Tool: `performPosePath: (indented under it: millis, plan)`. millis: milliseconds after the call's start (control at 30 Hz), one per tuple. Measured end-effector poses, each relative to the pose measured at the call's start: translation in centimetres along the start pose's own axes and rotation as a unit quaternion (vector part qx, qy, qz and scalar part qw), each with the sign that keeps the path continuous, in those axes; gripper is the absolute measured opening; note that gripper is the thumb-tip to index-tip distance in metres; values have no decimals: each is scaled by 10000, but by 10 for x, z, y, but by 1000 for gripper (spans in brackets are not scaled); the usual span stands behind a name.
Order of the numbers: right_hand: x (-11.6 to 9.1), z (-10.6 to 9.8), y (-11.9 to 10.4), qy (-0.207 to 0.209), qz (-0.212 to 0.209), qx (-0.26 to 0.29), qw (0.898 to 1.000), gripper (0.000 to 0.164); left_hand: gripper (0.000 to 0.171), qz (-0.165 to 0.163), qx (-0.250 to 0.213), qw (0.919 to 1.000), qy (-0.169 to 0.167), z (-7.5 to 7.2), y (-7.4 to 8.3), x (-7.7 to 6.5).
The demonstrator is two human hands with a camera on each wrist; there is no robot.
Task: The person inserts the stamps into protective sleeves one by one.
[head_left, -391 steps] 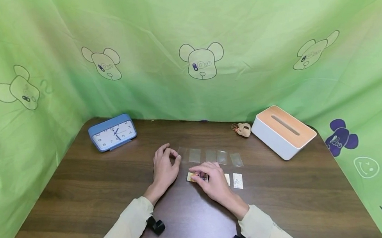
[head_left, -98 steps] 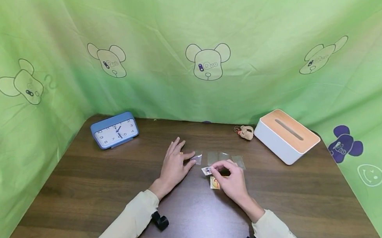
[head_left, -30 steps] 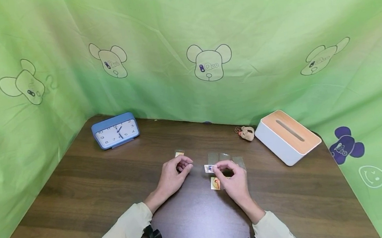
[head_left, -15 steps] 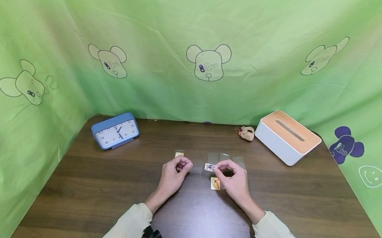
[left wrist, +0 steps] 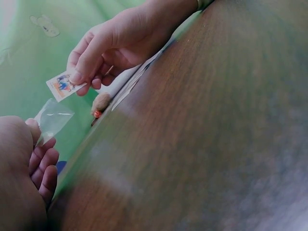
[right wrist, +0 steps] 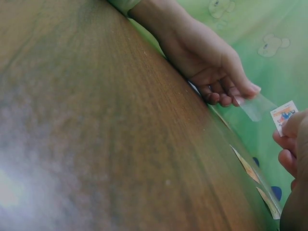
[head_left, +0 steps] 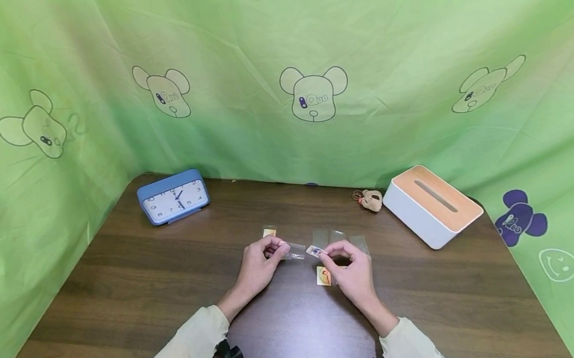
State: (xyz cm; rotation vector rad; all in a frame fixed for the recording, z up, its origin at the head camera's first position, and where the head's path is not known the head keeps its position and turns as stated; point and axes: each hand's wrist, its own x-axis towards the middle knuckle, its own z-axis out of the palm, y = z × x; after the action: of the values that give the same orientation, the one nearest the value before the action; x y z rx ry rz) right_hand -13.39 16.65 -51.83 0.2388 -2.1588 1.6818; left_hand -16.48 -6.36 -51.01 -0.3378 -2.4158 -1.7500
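Between thumb and fingertips, my left hand pinches one end of a small clear plastic sleeve; its other end points right. My right hand pinches a small stamp with a white border and a colourful picture, seen also in the left wrist view as a stamp. The stamp's free edge is close to the sleeve's free end, both held up off the table. Below the right fingers lies a yellow stamp. Behind the left hand lies another yellow stamp in a clear sleeve.
Several clear sleeves lie in a row beyond the right hand, partly covered by it. Farther back are a blue clock, a small plush charm and a white tissue box with a wooden lid. Green cloth hangs behind the table.
Since 3.3 seconds ago my left hand has drawn back, with the sleeve lifted off the table. In the last second the sleeve has turned into plain view and the held stamp has tilted slightly.
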Motion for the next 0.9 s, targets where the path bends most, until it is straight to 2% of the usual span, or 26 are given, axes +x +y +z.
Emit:
performPosePath:
  millis: [700, 900]
  plan:
    - [-1, 0, -2, -154, 23, -110, 9998, 19, 6, -65, -44, 10000, -42, 0, 0, 0]
    - [-1, 2, -4, -192, 81, -174, 9996, 20, 7, 33, 6, 10000, -22, 0, -1, -1]
